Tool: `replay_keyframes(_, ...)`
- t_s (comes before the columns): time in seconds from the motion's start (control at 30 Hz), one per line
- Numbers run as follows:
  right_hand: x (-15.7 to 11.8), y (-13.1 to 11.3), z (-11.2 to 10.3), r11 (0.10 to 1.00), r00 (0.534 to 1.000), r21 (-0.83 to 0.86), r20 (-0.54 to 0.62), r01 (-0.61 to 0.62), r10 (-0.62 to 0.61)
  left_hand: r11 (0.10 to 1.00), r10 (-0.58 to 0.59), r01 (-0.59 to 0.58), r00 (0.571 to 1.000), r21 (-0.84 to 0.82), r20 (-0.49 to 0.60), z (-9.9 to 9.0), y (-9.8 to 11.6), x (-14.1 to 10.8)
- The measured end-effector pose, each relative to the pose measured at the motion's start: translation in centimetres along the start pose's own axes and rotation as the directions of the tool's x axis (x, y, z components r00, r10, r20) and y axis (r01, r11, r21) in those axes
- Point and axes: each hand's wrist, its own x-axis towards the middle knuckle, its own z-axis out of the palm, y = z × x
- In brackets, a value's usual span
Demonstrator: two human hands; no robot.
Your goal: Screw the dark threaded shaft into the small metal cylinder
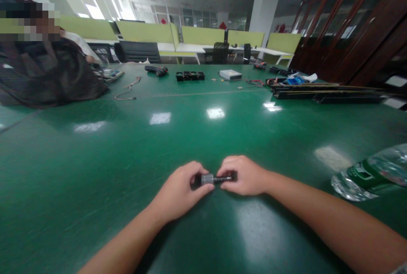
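Low over the green table point(178, 138), a small cylindrical part point(207, 179) lies crosswise between my hands. Its left section is a smooth grey barrel; a thinner, dark, ribbed shaft runs off to the right. My left hand point(181, 187) is closed on the barrel, thumb in front and fingers behind. At the other side, my right hand point(243, 175) has its fingers and thumb curled round the ribbed shaft. Fingers hide both ends of the part, and its exact kind cannot be made out.
A clear plastic bottle point(372, 174) with a green label lies at the right. Farther back are a dark bag point(47, 70), a cable point(127, 89), a black drill-like tool point(155, 70), a black connected block point(190, 76), a silver box point(230, 74) and black rails point(330, 92). A person sits behind the bag.
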Motion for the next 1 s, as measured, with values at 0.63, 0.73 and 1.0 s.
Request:
replay_keyframes(0.63, -0.2, 0.7, 0.0, 0.999, 0.999, -0.016, -0.029, 0.043, -0.044, 1.0, 0.013, -0.013, 1.0, 0.001, 0.002, 0.0, 0.0, -0.1)
replay_keyframes(0.73, -0.2, 0.9, -0.1, 0.999, 0.999, -0.022, -0.029, 0.04, -0.04, 1.0, 0.014, -0.014, 1.0, -0.007, 0.003, -0.1, 0.0, -0.1)
replay_keyframes(1.0, -0.4, 1.6, -1.0, 0.997, 0.997, -0.003, 0.003, 0.072, -0.072, 1.0, 0.011, -0.011, 1.0, -0.01, 0.005, -0.2, 0.1, 0.0)
